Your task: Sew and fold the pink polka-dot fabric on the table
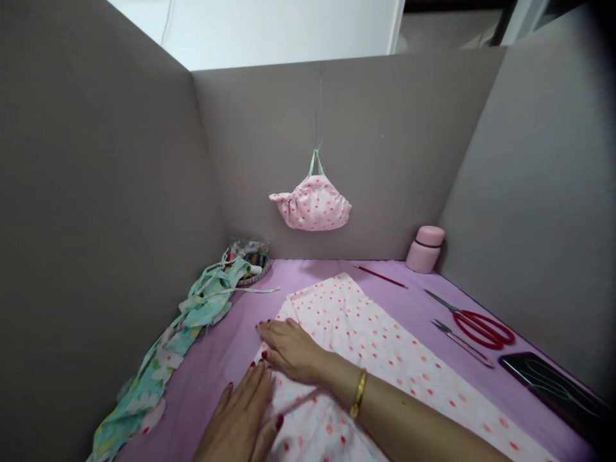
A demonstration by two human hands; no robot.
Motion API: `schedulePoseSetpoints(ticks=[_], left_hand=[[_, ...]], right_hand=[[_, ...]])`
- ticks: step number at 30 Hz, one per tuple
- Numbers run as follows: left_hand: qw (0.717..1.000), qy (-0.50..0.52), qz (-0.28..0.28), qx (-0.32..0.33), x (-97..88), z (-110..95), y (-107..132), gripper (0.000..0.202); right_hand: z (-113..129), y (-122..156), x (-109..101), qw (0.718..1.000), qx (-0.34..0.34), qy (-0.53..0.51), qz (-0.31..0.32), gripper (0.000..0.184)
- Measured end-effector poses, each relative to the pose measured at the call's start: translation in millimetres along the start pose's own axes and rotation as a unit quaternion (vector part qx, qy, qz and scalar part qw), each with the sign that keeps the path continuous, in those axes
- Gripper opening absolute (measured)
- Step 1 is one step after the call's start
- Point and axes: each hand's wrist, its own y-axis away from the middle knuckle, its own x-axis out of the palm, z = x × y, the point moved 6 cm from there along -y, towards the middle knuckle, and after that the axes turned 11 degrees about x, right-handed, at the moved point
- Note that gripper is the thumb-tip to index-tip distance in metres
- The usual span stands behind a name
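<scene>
I see one long strip of white cotton fabric (385, 346), soft and thin, printed with small red and pink dots. It lies flat on the purple table cover (231, 346), its long axis running from the near right corner up toward the far left, with the squared far end pointing at the back wall.

My right hand (289, 350) reaches across and lies palm down on the strip's left edge, fingers spread flat, pressing rather than gripping; a gold bangle (359, 393) circles that wrist. My left hand (243, 417) rests open just beside it, fingertips on the same edge, grasping nothing.

I count one small pouch (312, 204) of the same dotted cloth, gathered and puffy, hanging on a thread in front of the grey cardboard back wall. To the left lies one crumpled heap of mint floral fabric (187, 321), trailing toward me, with one small round basket (253, 263) behind it.

On the right I count one pair of red-handled scissors (476, 324), one slim metal snipper (459, 343) beside it, one thin red pencil (380, 276), one matte pink cylindrical bottle (425, 249), and one glossy black phone (548, 385).
</scene>
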Motion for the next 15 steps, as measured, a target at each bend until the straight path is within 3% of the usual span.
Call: schedulePoseSetpoints(ticks=[3, 7, 11, 15], left_hand=[[0.998, -0.043, 0.047, -0.014, 5.6, -6.3, -3.8, 0.064], [0.997, -0.075, 0.010, -0.031, 2.5, -1.1, 12.9, 0.056], [0.999, 0.002, -0.025, -0.019, 0.2, -27.1, 21.8, 0.043], [0.992, 0.096, 0.048, -0.068, 18.3, -57.3, 22.1, 0.043]], right_hand=[[-7.2, -0.2, -6.1, 0.996, -0.003, 0.075, 0.043, 0.050], [-23.4, 11.5, -40.9, 0.992, 0.070, 0.108, -0.012, 0.042], [-19.4, 73.3, -54.7, 0.988, 0.115, 0.104, -0.008, 0.025], [-13.7, 157.2, -59.5, 0.983, 0.159, 0.068, 0.065, 0.013]])
